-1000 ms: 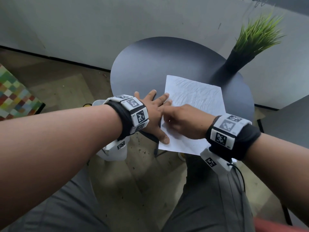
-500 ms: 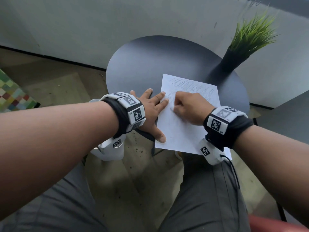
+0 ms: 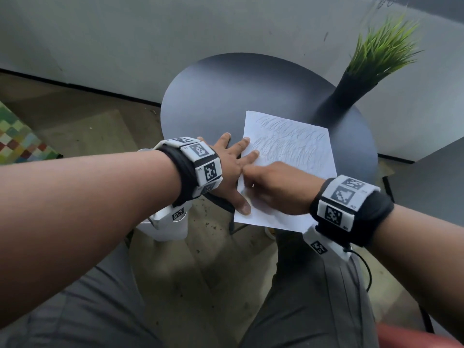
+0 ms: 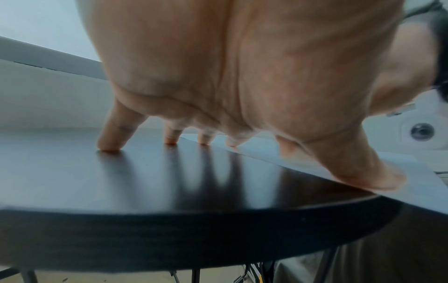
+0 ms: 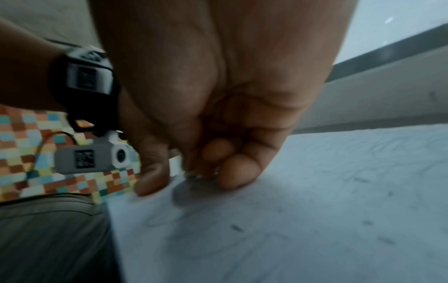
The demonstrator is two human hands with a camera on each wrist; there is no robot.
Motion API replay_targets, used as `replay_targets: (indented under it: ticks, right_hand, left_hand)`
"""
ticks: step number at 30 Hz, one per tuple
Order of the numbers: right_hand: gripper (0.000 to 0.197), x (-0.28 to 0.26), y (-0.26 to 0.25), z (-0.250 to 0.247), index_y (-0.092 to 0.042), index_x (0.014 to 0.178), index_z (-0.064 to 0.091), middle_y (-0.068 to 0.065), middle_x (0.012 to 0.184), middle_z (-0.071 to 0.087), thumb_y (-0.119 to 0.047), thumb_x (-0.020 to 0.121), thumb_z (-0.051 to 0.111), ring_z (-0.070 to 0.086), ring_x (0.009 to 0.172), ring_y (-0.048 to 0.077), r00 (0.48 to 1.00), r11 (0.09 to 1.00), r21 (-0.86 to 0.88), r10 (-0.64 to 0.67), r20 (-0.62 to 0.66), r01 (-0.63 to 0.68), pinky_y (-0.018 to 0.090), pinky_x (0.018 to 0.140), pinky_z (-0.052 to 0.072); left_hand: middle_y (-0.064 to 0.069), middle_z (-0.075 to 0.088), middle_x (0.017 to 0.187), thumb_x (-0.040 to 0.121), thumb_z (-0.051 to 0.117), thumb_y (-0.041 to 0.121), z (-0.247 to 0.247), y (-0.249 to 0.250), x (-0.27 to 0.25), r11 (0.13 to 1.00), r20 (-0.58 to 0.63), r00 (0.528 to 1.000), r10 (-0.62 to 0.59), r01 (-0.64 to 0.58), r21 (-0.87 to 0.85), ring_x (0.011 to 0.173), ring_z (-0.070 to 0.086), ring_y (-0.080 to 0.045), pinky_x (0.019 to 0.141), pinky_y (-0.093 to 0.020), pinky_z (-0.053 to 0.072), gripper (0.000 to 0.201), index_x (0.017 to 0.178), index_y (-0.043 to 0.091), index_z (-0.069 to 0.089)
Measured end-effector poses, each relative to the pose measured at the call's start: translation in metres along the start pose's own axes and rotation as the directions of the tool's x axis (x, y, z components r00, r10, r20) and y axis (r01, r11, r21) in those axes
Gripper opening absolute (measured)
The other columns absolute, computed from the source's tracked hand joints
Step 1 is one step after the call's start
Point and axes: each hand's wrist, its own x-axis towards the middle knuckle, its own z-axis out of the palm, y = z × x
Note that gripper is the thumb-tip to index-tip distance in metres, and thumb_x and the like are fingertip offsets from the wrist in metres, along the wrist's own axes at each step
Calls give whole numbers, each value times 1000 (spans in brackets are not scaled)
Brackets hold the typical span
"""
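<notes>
**Rubbing out the scribbles: near half looks done, far half left**

The round dark table [image 3: 226, 96] carries one sheet of paper [image 3: 319, 159]. It lies flat, with its near edge hanging over the table's rim towards the person's lap. Pencil scribbles [image 3: 286, 144] cover the sheet's far half. The near half is almost blank, with faint traces and dark crumbs in the right wrist view. I judge the work to be erasing, roughly halfway along, with the far rows left to do.

The left hand [image 3: 227, 167] lies flat and spread. Two fingertips and the thumb press the sheet's left edge, and the other fingers rest on bare table. The right hand [image 3: 278, 187] is curled, fingertips down on the sheet near its left edge, just beside the left hand. Whether it pinches an eraser I cannot tell, because the spot is blurred.
</notes>
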Motion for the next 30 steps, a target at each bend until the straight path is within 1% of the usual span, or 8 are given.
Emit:
replay_targets:
  ticks: [2,6,11,16,21,25,27,30]
  right_hand:
    - [13,0,7,-6,-18,105,55,-4,85,56,-22,93,54,49,77,21,1000,1000,3,-5,31,4,30,68,35]
    - [16,10,28,-12,-16,101,49,12,94,62,-31,95,49,56,87,34,928,937,4,346,-140,-349,36,71,44]
    - [12,-5,-3,-4,-18,105,55,1,93,61,-22,94,53,51,81,23,999,997,71,6,47,-10,34,75,43]
    - [13,3,31,-13,-17,97,53,3,91,61,-30,93,55,56,90,28,911,923,93,384,-151,-374,34,74,44]
    - [9,-8,8,-4,-19,100,53,-6,86,54,-25,94,54,51,80,20,997,996,55,64,37,-66,32,72,39]
    - [13,1,40,-14,-18,96,53,5,95,62,-30,92,54,56,90,29,899,902,141,424,-113,-408,36,76,45]
    - [12,1,27,-5,-18,99,48,11,97,62,-29,94,49,53,84,30,926,934,78,356,-125,-349,38,74,45]
    - [10,-9,1,0,-19,99,49,4,93,62,-28,95,52,51,80,23,997,994,82,65,40,-68,35,75,44]
  left_hand:
    - [7,-22,164,51,54,98,-1,1,0,1000,1,1000,-4,4,0,151,-12,-37,106,-78,16,137,155,40,-15]
    - [7,-20,164,52,53,98,0,2,-2,1000,-11,1000,-7,7,15,150,-10,-37,105,-78,18,137,154,39,-15]
    - [3,-22,164,55,58,94,-6,6,-4,1000,23,1000,-11,10,15,150,-12,-42,106,-76,17,130,153,48,-15]
    - [1,-20,165,62,57,91,-9,9,-9,1000,23,1000,-13,12,28,149,-11,-42,111,-68,20,127,155,43,-14]
    - [0,-20,165,63,60,89,-11,11,-10,999,28,1000,-14,13,36,150,-12,-42,112,-67,17,127,155,42,-14]
    - [2,-17,165,61,59,91,-11,10,-8,999,26,999,-20,19,36,149,-9,-42,109,-68,21,126,153,47,-14]
    - [1,-15,165,60,61,90,-11,10,-7,999,22,1000,-14,14,37,149,-8,-42,109,-68,22,125,153,48,-12]
    - [-1,-14,166,60,62,89,-11,11,-7,999,15,1000,-14,13,48,149,-7,-43,109,-68,22,126,154,48,-11]
